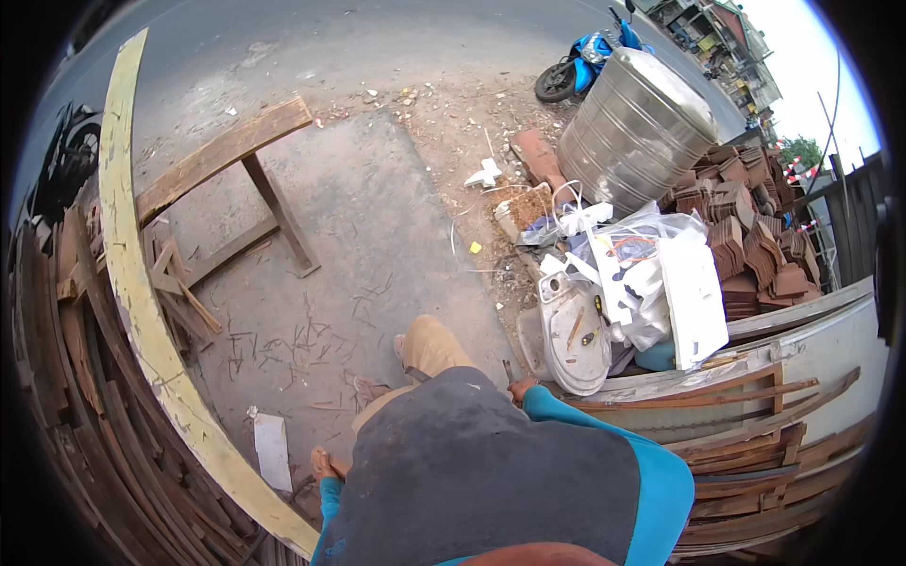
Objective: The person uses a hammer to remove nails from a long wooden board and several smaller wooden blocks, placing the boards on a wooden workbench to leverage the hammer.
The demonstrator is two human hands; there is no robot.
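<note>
My right hand (520, 390) is wrapped around a dark tool (508, 371), out to the right of my body. My left hand (324, 463) is down on the other side with bent fingers; I can't tell if it holds anything. A white scrap (273, 453) lies just beside it, and the yellow board (137, 274) runs along farther left. Thin brown bits (269, 351) lie past my feet. Beyond are a wood stand (226, 158), a big tank (634, 132) and a blue bike (592, 62).
</note>
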